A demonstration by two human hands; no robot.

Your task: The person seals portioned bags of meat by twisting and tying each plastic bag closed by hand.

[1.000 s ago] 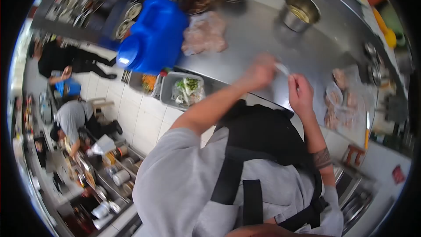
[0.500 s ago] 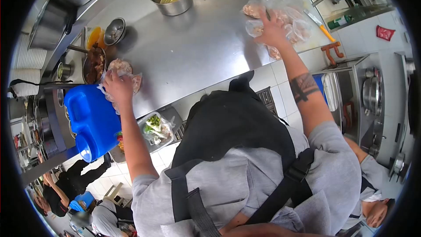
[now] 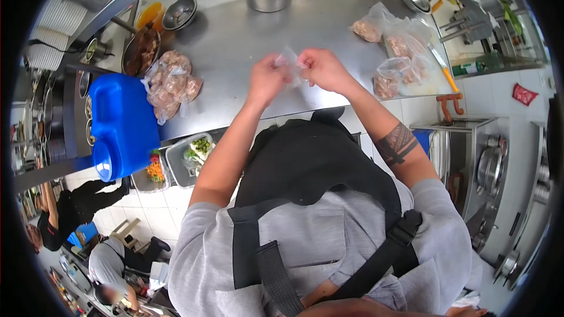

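Note:
Both hands meet over the middle of the steel table (image 3: pixel 229 41), near its front edge. Between them is a small clear plastic bag (image 3: pixel 287 58); how much it contains, I cannot make out. My left hand (image 3: pixel 268 80) pinches one side of it, and my right hand (image 3: pixel 324 70) grips the other with curled fingers. To the left, bagged portions of raw pale meat (image 3: pixel 170 82) lie in a pile. On the right, more bags of meat (image 3: pixel 402 47) rest partly on a white cutting board (image 3: pixel 432 85), beside a knife with an orange handle (image 3: pixel 449 77).
A steel pot (image 3: pixel 268 0) with yellowish liquid stands at the back. Metal bowls (image 3: pixel 180 13) and a pan of dark food (image 3: pixel 141 50) are at the left. A blue jug (image 3: pixel 124 123) and tubs of vegetables (image 3: pixel 191 161) flank the front-left edge. Other people are behind.
My left hand has left the meat pile at the left, and my right hand the bags at the right. Both have come together at the middle, holding a clear plastic bag.

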